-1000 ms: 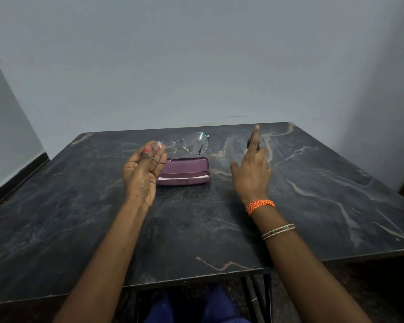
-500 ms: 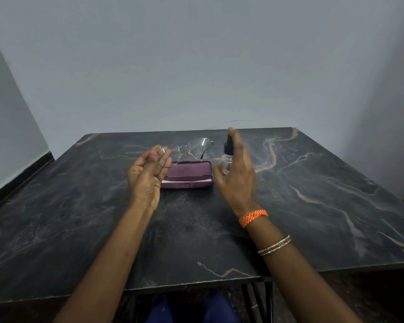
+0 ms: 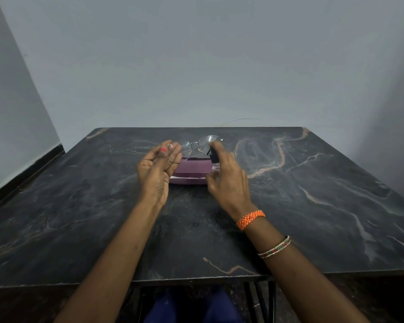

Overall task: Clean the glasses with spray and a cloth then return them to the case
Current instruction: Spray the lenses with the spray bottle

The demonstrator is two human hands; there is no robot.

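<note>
Head view: the left hand [image 3: 158, 173] pinches the wire-framed glasses [image 3: 196, 146] by their left lens, held up above the desk [image 3: 79, 217]. The right hand [image 3: 229, 180], at its 3 o'clock, grips a small spray bottle [image 3: 214, 159], nozzle just beside the right lens. The closed purple case [image 3: 190, 173] lies on the desk between and behind both hands.

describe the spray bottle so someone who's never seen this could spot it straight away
On the dark marble table, look past the middle to the purple glasses case. Just right of it, the right hand holds up a spray bottle: small and clear with a black nozzle, next to the wire-rimmed glasses.
</note>
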